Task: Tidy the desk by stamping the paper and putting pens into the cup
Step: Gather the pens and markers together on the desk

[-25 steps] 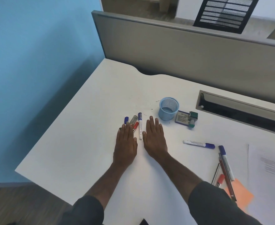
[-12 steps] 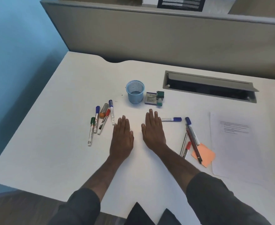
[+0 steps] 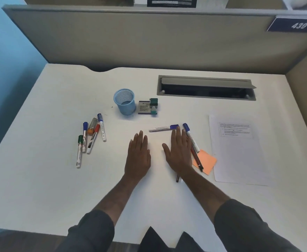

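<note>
A blue mesh cup (image 3: 125, 101) stands at the desk's middle back, with an ink pad (image 3: 144, 107) and a green stamp (image 3: 153, 106) just right of it. Several markers (image 3: 91, 136) lie in a cluster at the left. One blue-capped marker (image 3: 163, 128) lies ahead of my hands, another (image 3: 190, 136) slants beside my right hand with thin pens (image 3: 197, 160) under it. The printed paper (image 3: 239, 151) lies at the right. My left hand (image 3: 139, 156) and my right hand (image 3: 179, 153) rest flat, palms down, holding nothing.
An orange sticky note (image 3: 206, 161) lies between my right hand and the paper. A grey cable tray with a raised lid (image 3: 206, 87) is sunk into the desk at the back right. A grey partition (image 3: 149, 37) walls the back; a blue wall is left.
The view has swung right and down, bringing the whole desk and paper into sight. Both hands have slid right, away from the left marker cluster, my right one now partly over the right-side pens.
</note>
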`<move>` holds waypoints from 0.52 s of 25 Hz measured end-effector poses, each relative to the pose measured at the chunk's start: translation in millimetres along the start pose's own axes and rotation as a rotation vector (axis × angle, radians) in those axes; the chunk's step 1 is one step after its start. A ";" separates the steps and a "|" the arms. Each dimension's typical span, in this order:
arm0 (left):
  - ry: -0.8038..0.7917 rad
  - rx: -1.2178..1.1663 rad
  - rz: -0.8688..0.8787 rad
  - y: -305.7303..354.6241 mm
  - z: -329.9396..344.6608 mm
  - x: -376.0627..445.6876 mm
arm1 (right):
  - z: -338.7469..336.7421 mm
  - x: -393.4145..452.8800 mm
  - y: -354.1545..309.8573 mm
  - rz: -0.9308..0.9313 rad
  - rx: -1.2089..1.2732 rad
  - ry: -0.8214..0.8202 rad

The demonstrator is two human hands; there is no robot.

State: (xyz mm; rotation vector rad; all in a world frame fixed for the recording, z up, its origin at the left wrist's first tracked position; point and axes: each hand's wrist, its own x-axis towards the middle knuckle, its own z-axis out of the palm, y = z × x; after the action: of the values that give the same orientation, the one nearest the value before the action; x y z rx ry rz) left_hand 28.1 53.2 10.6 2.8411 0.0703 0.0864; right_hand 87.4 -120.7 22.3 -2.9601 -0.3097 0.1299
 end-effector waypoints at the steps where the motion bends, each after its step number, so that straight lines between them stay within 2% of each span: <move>1: -0.011 0.005 0.018 5.8 2.7 3.9 | 0.0 -2.1 8.7 0.006 0.010 0.001; 7: -0.064 0.041 0.086 44.1 8.9 49.9 | -3.4 -5.5 63.9 0.014 0.031 0.025; 13: -0.138 0.110 0.054 50.3 21.7 76.4 | -3.9 -6.8 100.5 -0.163 0.029 0.028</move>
State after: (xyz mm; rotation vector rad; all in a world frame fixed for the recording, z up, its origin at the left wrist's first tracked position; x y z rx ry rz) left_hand 107.8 3.1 8.7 2.9499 -0.0322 -0.1059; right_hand 101.0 -219.8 9.5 -2.8902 -0.5380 0.0719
